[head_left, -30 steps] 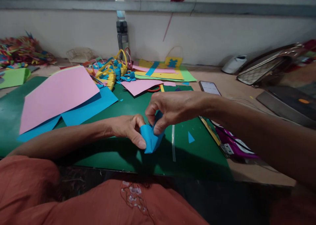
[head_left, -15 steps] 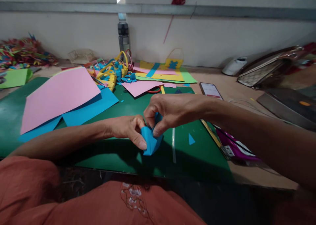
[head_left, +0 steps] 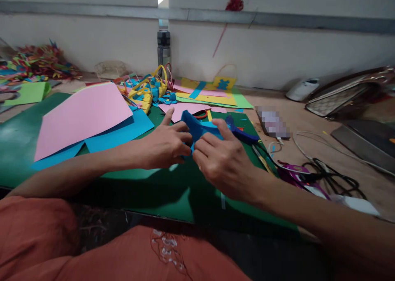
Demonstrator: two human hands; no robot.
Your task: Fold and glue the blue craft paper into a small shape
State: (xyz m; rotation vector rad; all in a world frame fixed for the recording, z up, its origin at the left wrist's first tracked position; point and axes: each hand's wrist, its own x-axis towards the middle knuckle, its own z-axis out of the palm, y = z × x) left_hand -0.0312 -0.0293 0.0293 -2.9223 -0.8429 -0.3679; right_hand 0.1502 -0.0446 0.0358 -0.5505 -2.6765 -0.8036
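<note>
A folded piece of blue paper (head_left: 194, 125) is held up between my two hands, over the green mat (head_left: 138, 190). My left hand (head_left: 168, 145) grips its left side with curled fingers, the index finger pointing up and away. My right hand (head_left: 220, 157) closes on the near right side, its index finger raised along the paper. Both thumbs and the lower part of the paper are mostly hidden behind the fingers. Just beyond my right hand lies a dark blue glue gun (head_left: 243, 135) with a cable.
Large pink (head_left: 86, 112) and blue sheets (head_left: 123, 131) lie to the left. Small yellow and blue paper baskets (head_left: 148, 94) are heaped behind. A phone (head_left: 273, 122), cables (head_left: 333, 176) and a purple power strip (head_left: 296, 174) are at right. A bottle (head_left: 163, 48) stands by the wall.
The blue paper has been raised and turned, its pointed edge now facing away. My right hand has swung from above it to the near right side. The view has shifted slightly left.
</note>
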